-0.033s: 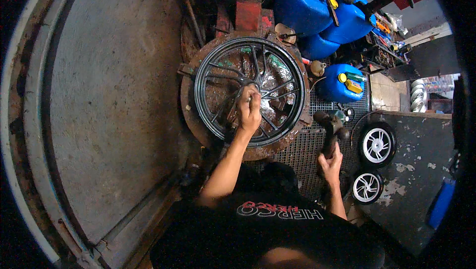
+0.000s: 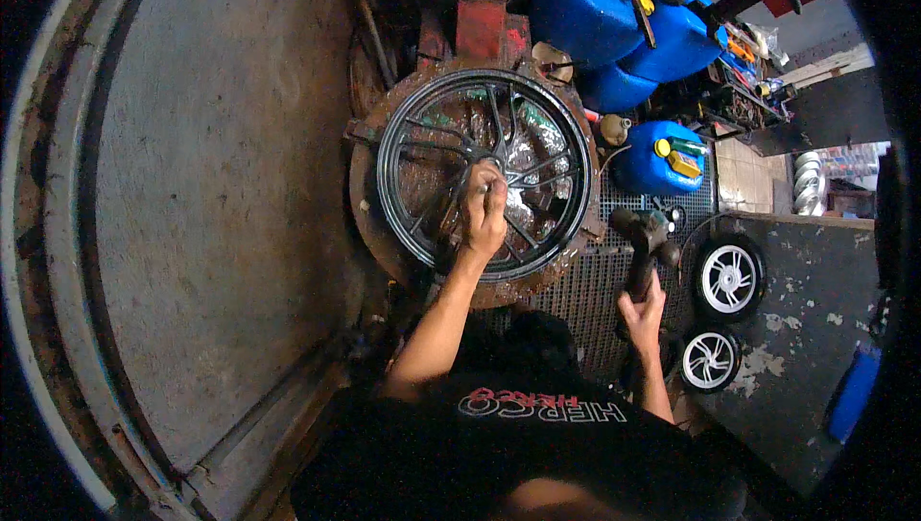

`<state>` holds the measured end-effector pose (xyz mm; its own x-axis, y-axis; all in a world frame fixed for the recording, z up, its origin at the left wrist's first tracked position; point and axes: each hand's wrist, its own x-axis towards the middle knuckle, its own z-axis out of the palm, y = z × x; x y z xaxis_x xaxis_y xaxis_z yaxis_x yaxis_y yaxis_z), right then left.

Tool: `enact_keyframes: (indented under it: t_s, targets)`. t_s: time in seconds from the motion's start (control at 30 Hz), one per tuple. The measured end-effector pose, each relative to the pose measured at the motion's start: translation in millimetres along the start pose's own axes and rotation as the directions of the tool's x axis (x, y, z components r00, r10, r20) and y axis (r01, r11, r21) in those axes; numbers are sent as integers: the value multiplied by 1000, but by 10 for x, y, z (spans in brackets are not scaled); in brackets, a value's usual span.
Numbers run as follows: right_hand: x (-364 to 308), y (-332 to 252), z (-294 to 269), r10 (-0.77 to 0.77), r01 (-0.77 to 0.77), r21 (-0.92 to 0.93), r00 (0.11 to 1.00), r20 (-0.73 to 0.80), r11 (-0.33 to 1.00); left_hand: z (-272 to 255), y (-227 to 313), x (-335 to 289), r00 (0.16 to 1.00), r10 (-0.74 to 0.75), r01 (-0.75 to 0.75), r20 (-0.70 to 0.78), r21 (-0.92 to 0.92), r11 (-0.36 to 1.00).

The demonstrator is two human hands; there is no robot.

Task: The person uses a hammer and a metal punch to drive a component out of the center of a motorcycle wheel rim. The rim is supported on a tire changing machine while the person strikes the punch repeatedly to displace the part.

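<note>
A black spoked wheel rim (image 2: 387, 152) without a tyre lies flat on a round rusty turntable (image 2: 366, 219), its spokes wet-looking. At the rim's centre, my left hand (image 2: 484, 209) is closed, fingers bent together over the hub. Whatever sits between those fingers is hidden. Off to the right, over a dark grid mat, my right hand (image 2: 643, 315) is wrapped round the grip of a dark pistol-shaped tool (image 2: 645, 243). The tool's head points away from me and stays apart from the rim.
Blue jerrycans (image 2: 585, 8) stand at the back right; a smaller blue can (image 2: 657, 158) carries bottles. Two white-spoked wheels (image 2: 731, 279) stand at the right by a dark panel. A red post (image 2: 480, 27) rises behind the turntable. The grid mat (image 2: 585, 296) covers floor between.
My right hand and the tool have risen very slightly in the picture. My left hand remains at the hub.
</note>
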<state>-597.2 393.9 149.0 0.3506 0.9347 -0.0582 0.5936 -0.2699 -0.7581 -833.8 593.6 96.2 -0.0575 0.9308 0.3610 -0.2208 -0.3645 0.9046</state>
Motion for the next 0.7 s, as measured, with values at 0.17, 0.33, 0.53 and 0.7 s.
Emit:
enact_keyframes:
  t_s: [0.17, 0.33, 0.53, 0.7]
  targets:
    - [-17, -84, 27, -86, 79, -119, 995, -51, 990, -65, -11, -1, 993, 100, -103, 60, 62, 993]
    - [-12, -245, 92, -26, 26, -18, 1000, -12, 1000, -195, 121, 232, 931, -105, 76, 350, 94, 993]
    - [110, -537, 46, -103, 107, -106, 994, 41, 989, -105, 18, 57, 983, -115, 105, 144, 77, 992]
    - [497, -1124, -51, -200, 221, -88, 959, 201, 971, -83, 56, 51, 988, -101, 89, 116, 110, 990]
